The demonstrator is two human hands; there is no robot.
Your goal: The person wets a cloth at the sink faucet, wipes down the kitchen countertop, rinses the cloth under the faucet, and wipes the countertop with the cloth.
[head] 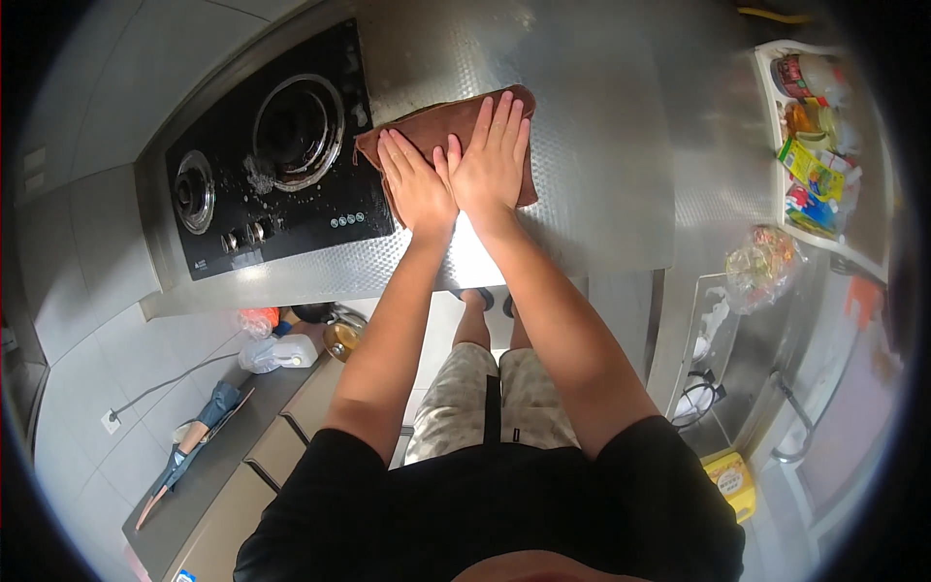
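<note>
A brown cloth (436,120) lies spread on the textured stainless steel countertop (596,145), its left edge touching the side of a black glass gas hob (313,211). Both palms press down flat on it. My left hand (414,178) rests on the cloth's left part with the fingers pointing away from me. Just right of it, my right hand (493,160) lies with its fingers slightly spread, the two thumbs side by side. Neither hand grips the cloth. Dark residue and pale specks mark the hob around its larger burner (298,131).
On the right, a white rack (772,145) holds bottles and packets, near a plastic bag of food (764,265) and a sink (749,364). Lower left, a grey counter (251,422) carries a white jug (294,351), a lidded pan (342,340) and a folded umbrella (218,407).
</note>
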